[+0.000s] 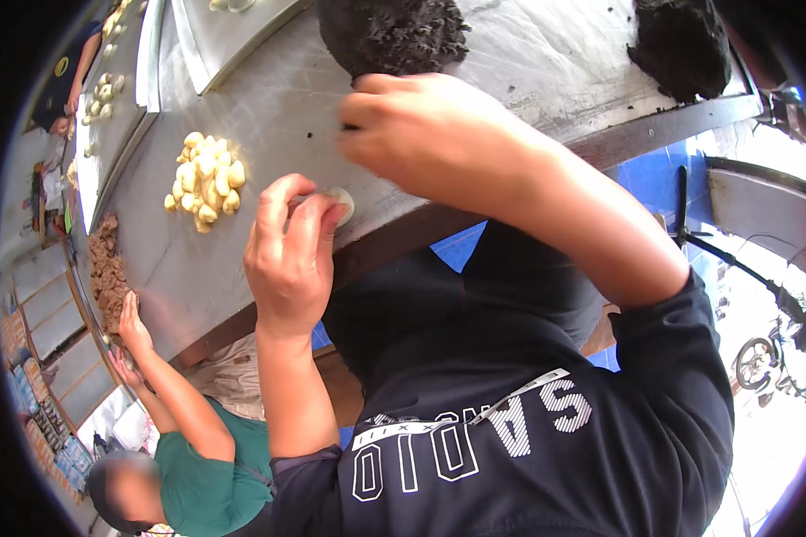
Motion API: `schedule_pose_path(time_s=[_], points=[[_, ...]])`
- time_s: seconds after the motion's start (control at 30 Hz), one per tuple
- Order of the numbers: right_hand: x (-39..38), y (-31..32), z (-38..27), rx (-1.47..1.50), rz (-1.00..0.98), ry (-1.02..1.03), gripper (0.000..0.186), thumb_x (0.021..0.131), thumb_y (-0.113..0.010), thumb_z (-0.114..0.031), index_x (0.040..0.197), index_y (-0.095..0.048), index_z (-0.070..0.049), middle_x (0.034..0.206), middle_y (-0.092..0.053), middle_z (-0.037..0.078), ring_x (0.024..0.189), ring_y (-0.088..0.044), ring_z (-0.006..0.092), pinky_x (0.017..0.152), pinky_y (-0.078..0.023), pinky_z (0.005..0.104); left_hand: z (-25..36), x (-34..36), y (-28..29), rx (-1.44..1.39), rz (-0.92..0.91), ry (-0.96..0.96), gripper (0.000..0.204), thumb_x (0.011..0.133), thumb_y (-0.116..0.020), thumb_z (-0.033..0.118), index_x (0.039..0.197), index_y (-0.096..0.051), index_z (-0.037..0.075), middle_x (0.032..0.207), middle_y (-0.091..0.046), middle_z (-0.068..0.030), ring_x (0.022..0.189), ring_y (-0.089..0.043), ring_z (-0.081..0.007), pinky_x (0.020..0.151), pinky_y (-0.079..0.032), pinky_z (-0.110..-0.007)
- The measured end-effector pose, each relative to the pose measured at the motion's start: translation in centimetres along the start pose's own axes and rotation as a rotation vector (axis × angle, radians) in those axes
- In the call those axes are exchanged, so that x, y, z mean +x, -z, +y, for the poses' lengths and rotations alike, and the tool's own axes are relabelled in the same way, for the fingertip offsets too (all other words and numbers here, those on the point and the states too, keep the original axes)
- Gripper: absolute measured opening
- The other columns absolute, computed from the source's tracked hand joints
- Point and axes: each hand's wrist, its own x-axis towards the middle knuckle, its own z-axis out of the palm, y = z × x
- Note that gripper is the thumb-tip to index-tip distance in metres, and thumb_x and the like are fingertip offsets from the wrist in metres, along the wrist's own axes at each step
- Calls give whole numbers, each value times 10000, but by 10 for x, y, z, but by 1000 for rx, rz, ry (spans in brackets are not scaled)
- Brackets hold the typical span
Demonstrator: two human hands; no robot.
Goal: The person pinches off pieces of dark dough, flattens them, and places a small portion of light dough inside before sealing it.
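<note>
My left hand [287,255] pinches a small, pale, flattened round of dough [342,206] between thumb and fingers, just over the near edge of the metal table [269,116]. To its right and farther up, my right hand [412,130] is closed, its fingers curled together. A dark spot shows between those fingers; what it is I cannot make out. Right beyond my right hand sits a large black, crumbly, dough-like lump [390,36]. Left of my left hand lies a heap of pale yellow, rounded pieces [206,179].
A second black lump [681,49] rests at the table's right end. Metal trays [228,40] with small pale balls stand far left. At the left, a co-worker in a green shirt [210,474] has both hands by a brown crumbly mass [109,277]. A black stand [734,259] is at right.
</note>
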Motion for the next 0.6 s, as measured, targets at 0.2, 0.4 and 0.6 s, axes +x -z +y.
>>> schedule_pose_path(time_s=[0.2,0.4,0.6], points=[[-70,29,33,89,87,-163,472,803,-838,-5,1267,-859,-87,1332,-767,114,1301,-689,346,1039,-623,446,-13,26,12,-470,-293,379,205,1043,-824,107,1064,-632,40,1233,-682,-108,1002,-695,-215,891,-580,-359],[-55,18,14,-77,234,-144,357,816,-827,-93,1171,-866,-103,1340,-750,104,1269,-696,323,1039,-613,446,5,59,-16,302,-245,11,155,1049,-759,173,999,-752,27,986,-817,-172,943,-803,-375,819,-629,-523],[-57,31,1,-157,311,-186,138,843,-725,-143,949,-782,-75,1280,-718,89,1225,-700,297,975,-630,430,5,66,-10,319,-304,21,179,1058,-749,181,946,-718,45,960,-775,-133,895,-792,-342,811,-629,-472]])
